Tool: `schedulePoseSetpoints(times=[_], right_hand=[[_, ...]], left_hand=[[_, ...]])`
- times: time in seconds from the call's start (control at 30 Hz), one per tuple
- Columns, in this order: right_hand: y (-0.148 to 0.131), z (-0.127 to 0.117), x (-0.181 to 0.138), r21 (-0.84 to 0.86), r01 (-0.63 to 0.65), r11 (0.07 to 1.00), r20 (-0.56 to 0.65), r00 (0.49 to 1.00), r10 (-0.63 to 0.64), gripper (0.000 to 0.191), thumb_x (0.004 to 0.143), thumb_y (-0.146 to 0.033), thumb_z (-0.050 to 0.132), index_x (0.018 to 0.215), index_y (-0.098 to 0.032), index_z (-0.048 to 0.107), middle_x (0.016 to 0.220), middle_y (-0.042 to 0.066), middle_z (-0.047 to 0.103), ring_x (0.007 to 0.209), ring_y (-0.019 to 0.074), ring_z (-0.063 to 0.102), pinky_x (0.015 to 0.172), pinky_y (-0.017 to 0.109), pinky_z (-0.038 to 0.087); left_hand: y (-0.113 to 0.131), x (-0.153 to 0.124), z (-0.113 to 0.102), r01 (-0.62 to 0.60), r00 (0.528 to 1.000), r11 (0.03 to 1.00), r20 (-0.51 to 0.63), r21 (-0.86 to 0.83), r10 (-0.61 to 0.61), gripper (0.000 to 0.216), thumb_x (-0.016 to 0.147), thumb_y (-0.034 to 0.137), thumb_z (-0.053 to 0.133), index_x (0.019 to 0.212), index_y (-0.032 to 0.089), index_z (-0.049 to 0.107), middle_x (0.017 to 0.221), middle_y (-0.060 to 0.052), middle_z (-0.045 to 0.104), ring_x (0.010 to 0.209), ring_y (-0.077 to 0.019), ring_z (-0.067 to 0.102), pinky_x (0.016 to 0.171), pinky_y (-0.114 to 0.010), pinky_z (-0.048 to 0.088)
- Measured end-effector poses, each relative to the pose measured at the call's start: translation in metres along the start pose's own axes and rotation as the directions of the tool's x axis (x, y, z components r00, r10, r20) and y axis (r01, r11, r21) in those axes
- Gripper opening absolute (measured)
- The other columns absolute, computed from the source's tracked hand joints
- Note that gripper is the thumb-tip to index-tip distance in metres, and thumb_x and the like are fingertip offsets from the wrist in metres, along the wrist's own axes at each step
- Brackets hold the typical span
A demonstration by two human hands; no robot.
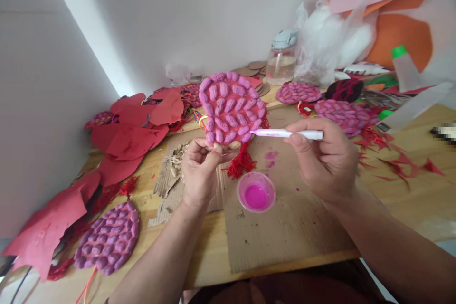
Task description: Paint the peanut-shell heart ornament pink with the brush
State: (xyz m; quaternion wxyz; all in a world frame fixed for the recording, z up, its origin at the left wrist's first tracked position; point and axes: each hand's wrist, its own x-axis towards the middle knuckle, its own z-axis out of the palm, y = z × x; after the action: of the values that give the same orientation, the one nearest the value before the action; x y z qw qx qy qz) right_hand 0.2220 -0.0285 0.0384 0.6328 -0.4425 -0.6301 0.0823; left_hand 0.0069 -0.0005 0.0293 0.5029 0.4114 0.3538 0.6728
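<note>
Peanut-shell ornament: raised above the cardboard, its pink-coated shells set in rows on a red backing; one shell at the lower edge is bare tan.
Red tassel: hangs below the ornament.
Left hand: pinches the ornament's lower edge between thumb and fingers.
Right hand: grips a white marker pen, its pink tip at a shell near the lower right edge.
Plastic cup: on the cardboard below the ornament, pink liquid inside.
Loose shells: piled left of the left hand.
Second ornament: at the table's near left.
Red cutouts: heaped at left.
Lidded bottle: at the back, beside a clear plastic bag.
</note>
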Motion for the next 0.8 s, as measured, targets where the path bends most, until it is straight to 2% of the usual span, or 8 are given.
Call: schedulePoseSetpoints(times=[0.37, 0.8], right_hand=[[0.0014, -0.0010, 0.0009, -0.002, 0.039, 0.999, 0.002, 0.999, -0.039, 0.012, 0.095, -0.029, 0.063, 0.105, -0.027, 0.069, 0.091, 0.003, 0.070, 0.076, 0.0189, 0.064, 0.068, 0.038, 0.047], [0.0009, -0.0016, 0.0005, -0.001, 0.068, 0.998, 0.004, 0.998, -0.068, 0.014, 0.093, -0.024, 0.065, 0.105, -0.026, 0.069, 0.092, 0.003, 0.070, 0.078, 0.0189, 0.064, 0.072, 0.038, 0.048]], left_hand=[[-0.0026, 0.0051, -0.0054, 0.112, 0.993, 0.992, -0.029, -0.065, -0.114, 0.031, 0.066, 0.025, 0.086, 0.081, 0.018, 0.059, 0.070, 0.002, 0.071, 0.068, -0.0173, 0.076, 0.066, -0.027, 0.063], [-0.0017, 0.0067, -0.0037, 0.131, 0.991, 0.989, -0.020, -0.063, -0.133, 0.034, 0.064, 0.026, 0.086, 0.080, 0.019, 0.056, 0.069, 0.003, 0.071, 0.064, -0.0167, 0.075, 0.064, -0.027, 0.063]])
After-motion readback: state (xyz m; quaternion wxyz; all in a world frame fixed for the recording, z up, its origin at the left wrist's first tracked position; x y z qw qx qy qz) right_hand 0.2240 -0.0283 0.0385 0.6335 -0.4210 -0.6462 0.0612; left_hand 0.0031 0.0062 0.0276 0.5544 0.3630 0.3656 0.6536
